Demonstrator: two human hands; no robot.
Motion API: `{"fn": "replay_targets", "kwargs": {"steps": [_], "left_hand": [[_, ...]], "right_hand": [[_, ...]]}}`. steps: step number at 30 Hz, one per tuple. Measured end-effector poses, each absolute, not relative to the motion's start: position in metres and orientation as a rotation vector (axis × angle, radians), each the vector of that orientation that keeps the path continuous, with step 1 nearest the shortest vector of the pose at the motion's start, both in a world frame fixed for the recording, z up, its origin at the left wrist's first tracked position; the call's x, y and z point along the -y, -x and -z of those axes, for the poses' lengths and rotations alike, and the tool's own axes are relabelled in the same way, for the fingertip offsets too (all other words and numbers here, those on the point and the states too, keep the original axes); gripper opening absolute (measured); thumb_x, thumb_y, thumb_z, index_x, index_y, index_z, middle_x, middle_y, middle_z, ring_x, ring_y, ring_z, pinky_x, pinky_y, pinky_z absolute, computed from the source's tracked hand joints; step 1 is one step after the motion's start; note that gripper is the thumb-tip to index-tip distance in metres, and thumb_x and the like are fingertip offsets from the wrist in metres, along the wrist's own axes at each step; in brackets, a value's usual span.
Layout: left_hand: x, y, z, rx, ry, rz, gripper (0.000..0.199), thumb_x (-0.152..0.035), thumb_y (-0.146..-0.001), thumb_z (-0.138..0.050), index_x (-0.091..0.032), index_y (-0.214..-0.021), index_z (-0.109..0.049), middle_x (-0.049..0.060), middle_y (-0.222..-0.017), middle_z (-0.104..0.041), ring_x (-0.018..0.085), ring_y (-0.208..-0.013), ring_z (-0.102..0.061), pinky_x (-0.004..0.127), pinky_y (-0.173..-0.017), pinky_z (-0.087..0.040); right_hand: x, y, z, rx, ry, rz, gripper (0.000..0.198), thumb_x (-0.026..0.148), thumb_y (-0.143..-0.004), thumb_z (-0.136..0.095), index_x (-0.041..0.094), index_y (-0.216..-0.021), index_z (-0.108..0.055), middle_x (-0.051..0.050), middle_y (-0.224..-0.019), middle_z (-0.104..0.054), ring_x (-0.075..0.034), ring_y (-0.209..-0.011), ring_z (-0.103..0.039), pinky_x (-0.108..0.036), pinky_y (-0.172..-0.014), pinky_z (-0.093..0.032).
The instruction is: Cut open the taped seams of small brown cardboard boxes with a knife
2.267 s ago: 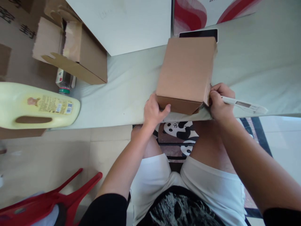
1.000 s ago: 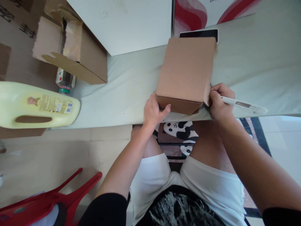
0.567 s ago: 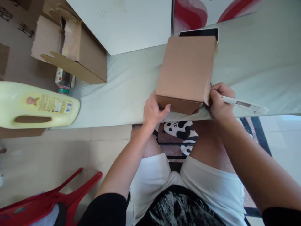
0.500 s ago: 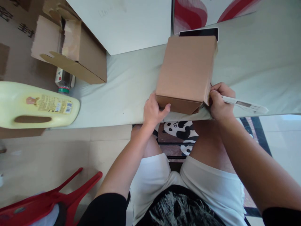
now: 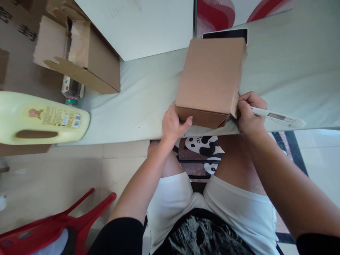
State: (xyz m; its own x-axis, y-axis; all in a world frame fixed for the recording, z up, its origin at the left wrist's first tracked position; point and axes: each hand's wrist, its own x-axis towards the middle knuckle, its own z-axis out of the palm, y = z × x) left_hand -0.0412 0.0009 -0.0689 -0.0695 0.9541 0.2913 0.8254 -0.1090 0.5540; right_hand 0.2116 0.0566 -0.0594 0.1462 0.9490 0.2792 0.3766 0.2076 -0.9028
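A closed brown cardboard box [image 5: 211,74] sits on the pale cloth, near its front edge. My left hand [image 5: 174,124] grips the near left corner, thumb along the front side and fingers partly hidden behind the box. At the box's right side, my right hand [image 5: 251,111] is closed around a slim white tool [image 5: 277,117] with a grey slot in its handle. The handle sticks out to the right. Its working end is hidden by my fingers and the box, so its kind cannot be made out. The box's right edge looks slightly ragged near my fingers.
Behind the box lies a dark flat device with a white rim [image 5: 225,33]. A large white panel [image 5: 143,28] stands further back. To the left are an opened carton [image 5: 102,62], a small bottle [image 5: 72,94] and a yellow jug [image 5: 45,118]. A red plastic stool [image 5: 79,223] is lower left.
The view has shifted very slightly. Both hands keep their holds, and the right hand with the white tool sits a touch further right.
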Motion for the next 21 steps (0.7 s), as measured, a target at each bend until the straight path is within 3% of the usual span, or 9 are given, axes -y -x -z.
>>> {"fn": "replay_targets", "kwargs": {"steps": [9,21], "left_hand": [[-0.0018,0.0428,0.075,-1.958,-1.995,-0.966,0.083,-0.085,-0.088,-0.03,-0.016,-0.13,-0.052,0.016,-0.111,-0.067,0.033,-0.105,-0.068,0.045,-0.084,-0.054],[-0.003,0.0428,0.0783,-1.969,-2.024,-0.99,0.082,-0.086,-0.088,-0.027,-0.017,-0.123,-0.052,0.015,-0.11,-0.067,0.03,-0.103,-0.068,0.044,-0.085,-0.053]], "right_hand": [[-0.0567,-0.2099,0.0547,1.409,1.364,-0.669,0.01,0.021,-0.07,-0.052,0.025,-0.061,-0.052,0.003,-0.052,-0.048,-0.015,-0.05,-0.042,-0.032,-0.053,-0.036],[-0.0584,-0.2101,0.0579,1.404,1.278,-0.682,0.01,0.021,-0.073,-0.052,0.025,-0.064,-0.052,0.004,-0.054,-0.048,-0.014,-0.049,-0.038,-0.031,-0.054,-0.031]]}}
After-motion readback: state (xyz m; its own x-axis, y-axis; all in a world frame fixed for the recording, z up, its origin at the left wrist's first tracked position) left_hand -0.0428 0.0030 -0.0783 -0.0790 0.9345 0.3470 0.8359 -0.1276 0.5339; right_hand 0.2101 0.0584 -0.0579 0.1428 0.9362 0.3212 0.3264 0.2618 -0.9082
